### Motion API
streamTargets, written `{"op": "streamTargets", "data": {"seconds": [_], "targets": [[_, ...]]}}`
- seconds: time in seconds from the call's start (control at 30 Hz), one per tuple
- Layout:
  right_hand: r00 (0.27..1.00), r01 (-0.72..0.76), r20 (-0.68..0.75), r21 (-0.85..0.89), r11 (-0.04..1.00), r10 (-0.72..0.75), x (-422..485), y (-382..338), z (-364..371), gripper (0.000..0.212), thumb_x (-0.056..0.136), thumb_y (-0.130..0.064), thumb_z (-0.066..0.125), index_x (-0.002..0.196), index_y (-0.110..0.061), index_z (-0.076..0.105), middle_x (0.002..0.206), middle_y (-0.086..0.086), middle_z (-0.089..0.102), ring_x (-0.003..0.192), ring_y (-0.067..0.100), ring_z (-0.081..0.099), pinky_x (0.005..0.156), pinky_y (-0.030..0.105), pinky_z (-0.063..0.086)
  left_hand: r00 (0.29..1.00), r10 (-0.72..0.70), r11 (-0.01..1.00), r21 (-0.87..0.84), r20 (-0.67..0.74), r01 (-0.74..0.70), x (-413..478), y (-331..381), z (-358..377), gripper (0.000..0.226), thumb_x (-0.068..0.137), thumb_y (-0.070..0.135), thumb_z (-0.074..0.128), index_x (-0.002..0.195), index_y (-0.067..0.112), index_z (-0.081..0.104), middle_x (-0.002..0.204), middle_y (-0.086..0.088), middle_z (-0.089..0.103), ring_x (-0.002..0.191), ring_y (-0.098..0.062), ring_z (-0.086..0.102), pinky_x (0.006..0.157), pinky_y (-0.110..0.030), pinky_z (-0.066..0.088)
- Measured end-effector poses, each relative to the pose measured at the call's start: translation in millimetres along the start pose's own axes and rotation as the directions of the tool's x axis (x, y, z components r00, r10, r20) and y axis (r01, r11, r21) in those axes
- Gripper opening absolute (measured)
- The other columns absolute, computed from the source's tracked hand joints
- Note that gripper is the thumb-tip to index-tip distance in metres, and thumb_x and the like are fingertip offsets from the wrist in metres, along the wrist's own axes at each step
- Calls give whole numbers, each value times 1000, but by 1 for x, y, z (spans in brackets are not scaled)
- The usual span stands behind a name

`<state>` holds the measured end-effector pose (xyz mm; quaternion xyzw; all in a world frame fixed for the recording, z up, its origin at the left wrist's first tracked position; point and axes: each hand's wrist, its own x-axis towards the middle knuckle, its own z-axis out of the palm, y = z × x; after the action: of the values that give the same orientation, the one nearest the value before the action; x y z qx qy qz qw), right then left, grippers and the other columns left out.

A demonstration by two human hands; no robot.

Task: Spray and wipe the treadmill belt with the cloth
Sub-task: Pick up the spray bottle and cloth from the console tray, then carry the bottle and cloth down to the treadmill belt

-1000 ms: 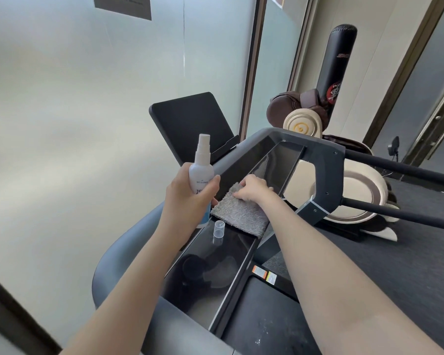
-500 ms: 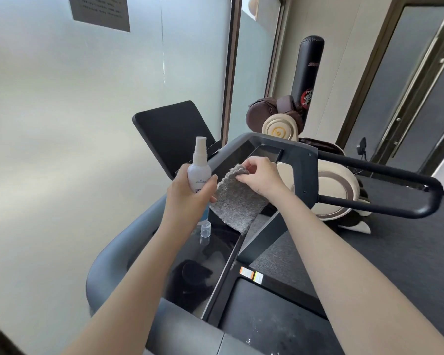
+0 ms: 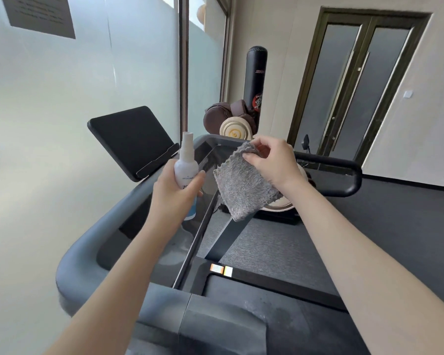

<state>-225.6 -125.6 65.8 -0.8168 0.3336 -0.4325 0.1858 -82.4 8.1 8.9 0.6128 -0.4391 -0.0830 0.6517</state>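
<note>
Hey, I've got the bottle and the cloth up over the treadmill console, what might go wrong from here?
1. The right hand pinches the cloth by its top edge only, with the rest hanging free. It may slip and drop into the console tray.
2. The left hand holds the bottle close to the dark screen, well above the belt. Spraying from here would likely wet the console rather than the belt.
</note>
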Motion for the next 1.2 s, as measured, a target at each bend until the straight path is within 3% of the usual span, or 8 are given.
{"op": "streamTargets", "data": {"seconds": [0.07,0.2,0.37,0.6,0.7,0.83,1.0,1.2], "targets": [[1000,4,-13,-4,1000,-4,-11,-1,-17,8,81,-18,72,87,-13,69,71,-8,61,65,-1,51,56,1,34,1000,6,1000,0,19,-6,-10,8,4,16,90,25,67,87,26,51,81,-7,63,68,-19,63,67,-35,52],[998,21,-60,3,1000,-21,-34,-2,-49,12,81,-19,72,92,-14,70,79,-9,62,71,1,54,59,-1,33,999,6,1000,10,47,-7,-34,28,10,20,86,33,69,88,25,52,80,-8,63,76,-32,65,76,-49,55],[994,47,-97,62,997,-41,-76,-9,-95,8,82,-17,71,90,-16,69,78,-14,61,73,-3,54,64,1,36,998,15,1000,-3,60,-15,-76,57,25,19,78,41,66,86,31,51,77,2,61,84,-35,66,82,-56,55],[994,80,-85,101,992,-71,-151,-8,-168,10,81,-19,72,90,-17,69,81,-8,65,78,8,60,71,18,45,999,42,999,0,19,-42,-162,89,53,20,83,33,68,85,30,48,83,-4,58,79,-35,65,76,-47,53],[996,79,-55,129,988,-73,-181,-6,-192,8,81,-19,71,87,-15,70,80,-3,67,78,16,62,72,28,50,999,43,999,16,-2,-43,-196,95,60,22,87,25,70,83,26,47,81,-2,57,68,-18,64,68,-34,51],[997,79,-3,146,986,-80,-217,-9,-213,8,82,-18,71,89,-15,69,82,-3,67,79,15,62,73,30,51,1000,16,1000,26,-14,-15,-240,101,63,24,90,20,68,82,27,47,79,-2,56,61,-3,60,61,-19,49],[993,79,70,161,984,-91,-258,-7,-208,10,84,-18,70,93,-14,69,87,-4,69,83,12,63,74,31,54,1000,-29,999,25,-7,29,-283,97,57,24,79,42,68,91,28,52,92,-22,60,85,-42,62,78,-56,55],[987,-8,160,215,976,-27,-309,7,-178,5,83,-16,71,86,-18,67,78,-11,63,74,5,58,67,26,50,995,-92,995,35,32,91,-321,64,45,26,73,46,69,88,32,52,85,-12,59,85,-45,60,79,-59,52]]}}
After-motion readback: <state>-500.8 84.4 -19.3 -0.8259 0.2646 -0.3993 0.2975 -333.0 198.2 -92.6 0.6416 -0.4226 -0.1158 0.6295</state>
